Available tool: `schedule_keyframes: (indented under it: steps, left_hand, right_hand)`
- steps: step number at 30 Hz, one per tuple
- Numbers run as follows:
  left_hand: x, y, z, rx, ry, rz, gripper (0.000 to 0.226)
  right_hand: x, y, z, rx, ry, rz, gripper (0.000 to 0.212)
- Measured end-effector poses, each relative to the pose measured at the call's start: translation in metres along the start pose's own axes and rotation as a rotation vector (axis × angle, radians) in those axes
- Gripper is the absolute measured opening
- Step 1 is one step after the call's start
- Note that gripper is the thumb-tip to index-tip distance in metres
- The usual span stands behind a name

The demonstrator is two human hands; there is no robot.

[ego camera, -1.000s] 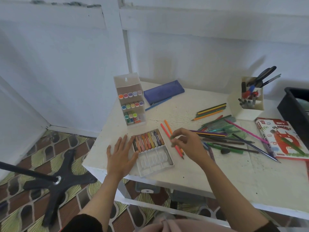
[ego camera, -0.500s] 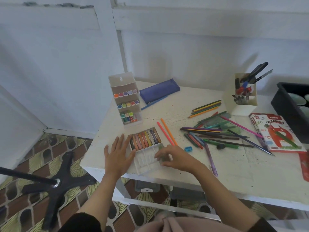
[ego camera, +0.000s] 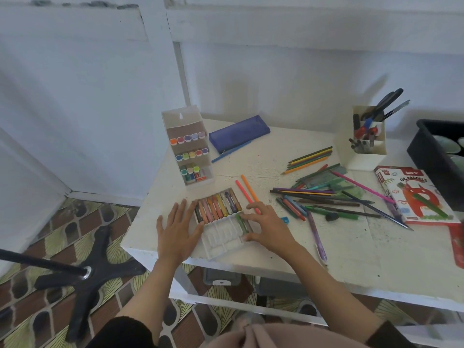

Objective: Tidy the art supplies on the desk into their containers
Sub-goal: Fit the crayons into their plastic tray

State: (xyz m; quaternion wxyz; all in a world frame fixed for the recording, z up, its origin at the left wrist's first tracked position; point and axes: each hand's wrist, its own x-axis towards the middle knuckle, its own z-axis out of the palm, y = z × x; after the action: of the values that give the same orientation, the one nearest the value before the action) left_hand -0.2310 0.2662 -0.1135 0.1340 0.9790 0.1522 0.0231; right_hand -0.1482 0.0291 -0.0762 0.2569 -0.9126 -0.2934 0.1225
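Danger spot first: the pastel tray [ego camera: 218, 243] sat close to the front edge of the desk [ego camera: 351, 259], its near corner just beside the drop. A hard push from the right could have sent that light plastic sliding toward the edge, or flipped it and spilled the upper row of pastels [ego camera: 218, 205]. Risk number 2 was the green pastel [ego camera: 242, 225] itself. It lay in the rightmost slot of the lower row, and if it sat on a ridge rather than down in the groove, pressing could have snapped it or popped it back out. I could not tell whether it was fully seated.

Now the hands. The left hand [ego camera: 175, 229] lay flat on the desk, fingers straight and spread, thumb touching the tray's left edge, bracing it and holding nothing. The right hand [ego camera: 268, 227] arched over the tray's right end, fingers curled, index tip at the pastel's far end and thumb at its near end, pinching it lengthwise. Just beyond its knuckles lay 2 orange markers [ego camera: 247, 194], with the pile of pencils and pens [ego camera: 326, 199] waiting farther right.
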Motion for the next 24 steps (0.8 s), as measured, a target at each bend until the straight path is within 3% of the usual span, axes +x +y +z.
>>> schedule_keyframes:
  steps: [3,9,14,18,24]
  left_hand:
    - [0.000,0.000,0.000,-0.003,-0.005,-0.002,0.076]
    - [0.000,0.001,0.000,-0.017,0.011,0.001,0.076]
    - [0.000,0.000,0.000,0.002,0.008,-0.002,0.077]
    - [0.000,0.001,0.000,0.002,0.001,-0.005,0.078]
    - [0.000,0.001,-0.001,-0.003,0.002,-0.005,0.079]
  right_hand:
    - [-0.001,0.002,-0.001,0.018,0.030,-0.011,0.056]
    - [0.004,0.024,-0.012,0.036,0.345,0.076,0.024]
    - [0.006,0.018,-0.013,0.154,0.223,-0.009,0.027]
    - [0.005,0.001,0.001,0.002,0.100,0.002,0.034]
    - [0.004,-0.002,0.004,-0.115,0.070,0.046,0.037]
